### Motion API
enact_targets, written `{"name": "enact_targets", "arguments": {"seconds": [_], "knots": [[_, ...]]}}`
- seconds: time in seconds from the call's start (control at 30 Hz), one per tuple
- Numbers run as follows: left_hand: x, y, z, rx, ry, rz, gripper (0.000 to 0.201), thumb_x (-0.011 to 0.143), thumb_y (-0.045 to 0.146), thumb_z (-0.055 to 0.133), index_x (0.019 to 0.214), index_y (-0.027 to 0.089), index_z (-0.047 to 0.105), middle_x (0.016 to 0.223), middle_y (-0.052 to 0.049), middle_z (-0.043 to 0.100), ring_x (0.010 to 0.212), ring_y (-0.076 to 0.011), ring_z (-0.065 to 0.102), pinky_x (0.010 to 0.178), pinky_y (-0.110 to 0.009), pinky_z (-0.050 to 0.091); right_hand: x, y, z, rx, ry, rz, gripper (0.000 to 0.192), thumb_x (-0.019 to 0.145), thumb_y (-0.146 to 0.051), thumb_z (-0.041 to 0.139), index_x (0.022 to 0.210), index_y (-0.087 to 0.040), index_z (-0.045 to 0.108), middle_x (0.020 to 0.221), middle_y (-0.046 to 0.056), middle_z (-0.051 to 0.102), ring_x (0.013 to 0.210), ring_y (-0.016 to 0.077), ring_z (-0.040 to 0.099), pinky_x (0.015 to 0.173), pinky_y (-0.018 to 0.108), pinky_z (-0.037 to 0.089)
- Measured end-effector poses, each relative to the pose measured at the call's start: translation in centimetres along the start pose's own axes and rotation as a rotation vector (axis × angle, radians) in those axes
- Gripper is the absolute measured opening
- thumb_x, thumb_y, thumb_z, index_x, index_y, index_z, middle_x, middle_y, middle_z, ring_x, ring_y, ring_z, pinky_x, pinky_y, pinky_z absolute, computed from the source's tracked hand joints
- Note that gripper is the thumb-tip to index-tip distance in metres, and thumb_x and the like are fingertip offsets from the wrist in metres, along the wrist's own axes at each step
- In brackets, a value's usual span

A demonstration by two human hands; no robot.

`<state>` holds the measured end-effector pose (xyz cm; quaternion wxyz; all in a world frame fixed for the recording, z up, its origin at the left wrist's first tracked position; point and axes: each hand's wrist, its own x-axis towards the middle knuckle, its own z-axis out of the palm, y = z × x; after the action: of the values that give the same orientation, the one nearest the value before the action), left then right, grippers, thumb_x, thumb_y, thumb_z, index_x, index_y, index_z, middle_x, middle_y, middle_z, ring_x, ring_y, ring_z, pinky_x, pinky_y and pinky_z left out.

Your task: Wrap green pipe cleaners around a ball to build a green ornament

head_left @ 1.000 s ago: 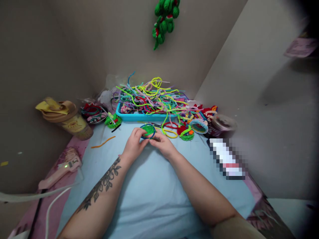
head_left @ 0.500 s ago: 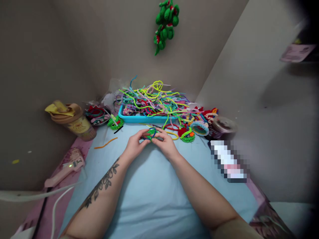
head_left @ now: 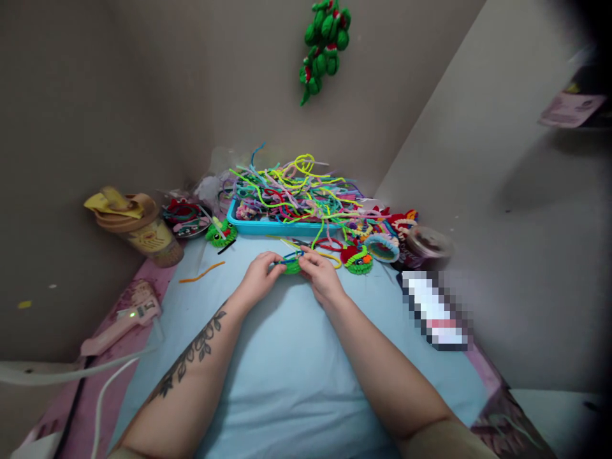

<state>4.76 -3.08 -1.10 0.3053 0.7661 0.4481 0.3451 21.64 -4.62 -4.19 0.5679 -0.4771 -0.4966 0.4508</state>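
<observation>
Between my two hands is a small green fuzzy piece point(head_left: 292, 266), with a blue pipe cleaner point(head_left: 289, 258) lying across its upper side. My left hand point(head_left: 261, 278) pinches the left end, thumb below and fingers above. On the other side my right hand point(head_left: 321, 273) grips the right end, its thumb and fingertips pressed close together. Fingers cover both ends of the piece. Just beyond the right hand lie a yellow pipe cleaner loop point(head_left: 333, 260) and a red one point(head_left: 329, 243). Scissors point(head_left: 301, 242) show partly behind the fingertips.
A blue tray point(head_left: 282, 227) heaped with pipe cleaners stands at the back. Fuzzy figures point(head_left: 357, 260) and a jar point(head_left: 423, 245) sit right, near a phone point(head_left: 435, 312). Leftward are a tumbler point(head_left: 148, 229), an orange pipe cleaner point(head_left: 201, 273) and a glue gun point(head_left: 125, 324).
The green piece has been tilted between my hands, and the blue pipe cleaner now lies flatter across its top. My right fingers have drawn closer together. The view has shifted slightly.
</observation>
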Motion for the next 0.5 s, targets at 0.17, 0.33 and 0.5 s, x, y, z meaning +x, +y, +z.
{"name": "enact_targets", "arguments": {"seconds": [0.17,0.33,0.5], "knots": [[0.0,0.2,-0.7,-0.463,-0.094,-0.220,0.021,0.077,0.035,0.056,0.076,0.014,0.056,0.068,0.001,0.054,0.064,-0.0119,0.049,0.063,-0.023,0.040,0.3,-1.4,-0.2,0.319,0.144,0.209,0.028,0.063,-0.040,0.071,0.082,-0.020,0.068,0.106,0.005,0.063,0.090,0.0203,0.057,0.068,0.029,0.045],[-0.1,0.2,-1.0,-0.934,-0.175,-0.314,0.025,0.071,0.034,0.067,0.078,0.013,0.057,0.071,0.000,0.057,0.066,-0.0112,0.053,0.069,-0.025,0.043,0.3,-2.0,-0.5,0.455,-0.048,0.242,0.032,0.066,-0.040,0.068,0.094,-0.023,0.066,0.092,0.002,0.065,0.080,0.0171,0.058,0.066,0.028,0.045],[-0.1,0.3,-1.0,-1.172,-0.134,-0.325,0.025,0.074,0.032,0.066,0.089,0.014,0.061,0.087,-0.006,0.063,0.077,-0.0157,0.058,0.074,-0.030,0.046,-0.3,-2.4,-0.3,0.562,-0.296,0.263,0.032,0.065,-0.041,0.069,0.090,-0.023,0.063,0.089,0.003,0.065,0.078,0.0168,0.059,0.071,0.032,0.046]]}}
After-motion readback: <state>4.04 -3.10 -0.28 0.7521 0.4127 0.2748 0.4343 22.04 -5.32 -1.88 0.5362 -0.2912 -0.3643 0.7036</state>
